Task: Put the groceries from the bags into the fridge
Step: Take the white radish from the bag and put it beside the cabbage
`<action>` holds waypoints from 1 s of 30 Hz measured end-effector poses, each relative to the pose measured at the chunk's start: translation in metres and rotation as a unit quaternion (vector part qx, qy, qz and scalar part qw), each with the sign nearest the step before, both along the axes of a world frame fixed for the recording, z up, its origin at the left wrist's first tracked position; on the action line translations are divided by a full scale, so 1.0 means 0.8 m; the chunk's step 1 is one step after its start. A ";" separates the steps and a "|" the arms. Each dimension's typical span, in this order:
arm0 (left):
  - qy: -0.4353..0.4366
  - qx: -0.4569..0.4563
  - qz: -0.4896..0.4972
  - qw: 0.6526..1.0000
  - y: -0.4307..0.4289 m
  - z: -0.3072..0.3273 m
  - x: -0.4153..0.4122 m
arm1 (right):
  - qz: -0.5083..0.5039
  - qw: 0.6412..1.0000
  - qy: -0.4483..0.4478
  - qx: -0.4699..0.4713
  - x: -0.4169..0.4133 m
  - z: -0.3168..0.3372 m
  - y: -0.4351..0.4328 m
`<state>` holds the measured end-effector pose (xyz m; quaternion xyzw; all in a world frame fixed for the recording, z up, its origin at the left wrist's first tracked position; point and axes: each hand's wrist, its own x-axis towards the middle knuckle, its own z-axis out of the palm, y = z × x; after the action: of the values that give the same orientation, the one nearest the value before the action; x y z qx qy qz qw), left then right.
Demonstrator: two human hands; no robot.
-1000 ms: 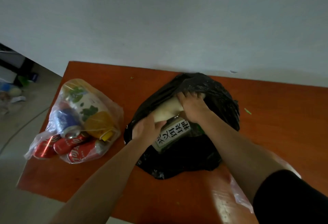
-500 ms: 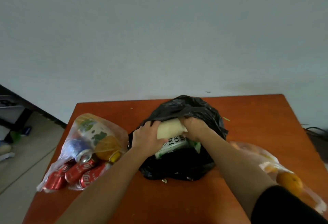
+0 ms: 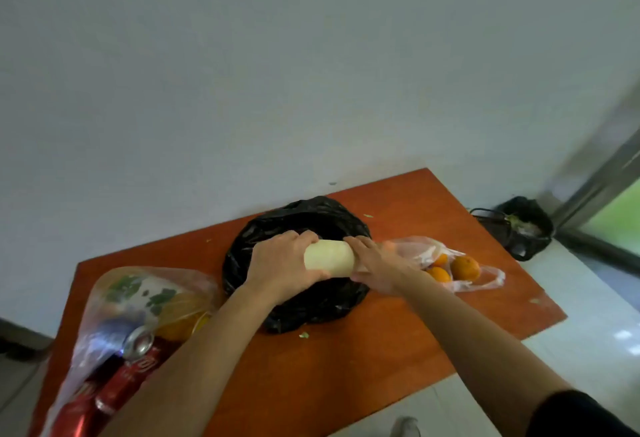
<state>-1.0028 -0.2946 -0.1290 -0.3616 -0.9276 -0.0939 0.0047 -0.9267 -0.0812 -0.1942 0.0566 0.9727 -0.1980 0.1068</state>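
A pale roll [image 3: 329, 259] is held in both hands above the black bag [image 3: 304, 218].

The roll's left end is gripped by the left hand [image 3: 280, 263] with the fingers curled over it. Its right end is clasped by the right hand [image 3: 375, 268], and the roll is kept level, just over the bag's open mouth. The black bag is set mid-table [image 3: 346, 367], close to the far edge by the wall. A clear bag [image 3: 114, 301] of cans [image 3: 117, 391] is laid along the left edge, just beside the black bag. A thin bag [image 3: 415, 246] of oranges [image 3: 465, 267] is laid to the right, with its handle stretched toward the right edge. Bare tabletop is seen between the black bag and the near edge. Pale floor [image 3: 571, 315] is seen past the right edge, and a dark bin [image 3: 526, 225] is stood there near the far corner.
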 end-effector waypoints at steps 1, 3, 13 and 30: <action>0.003 0.008 -0.014 1.000 0.011 0.008 0.005 | -0.022 1.000 0.013 -0.001 0.015 0.007 0.008; 0.006 0.028 -0.057 0.998 0.044 0.025 0.026 | -0.085 0.995 0.048 0.004 0.056 0.025 0.029; -0.005 0.135 -0.312 0.940 0.244 0.096 0.262 | -0.398 0.878 0.214 0.156 0.397 0.070 0.132; -0.159 0.217 -0.621 0.736 0.380 0.117 1.008 | -0.689 0.585 0.222 0.365 1.202 0.132 0.050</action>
<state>-0.1962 0.0096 -0.0354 -0.8266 -0.4385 -0.3303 -0.1239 0.0351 -0.0410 -0.0886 0.6986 0.6261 0.1530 -0.3108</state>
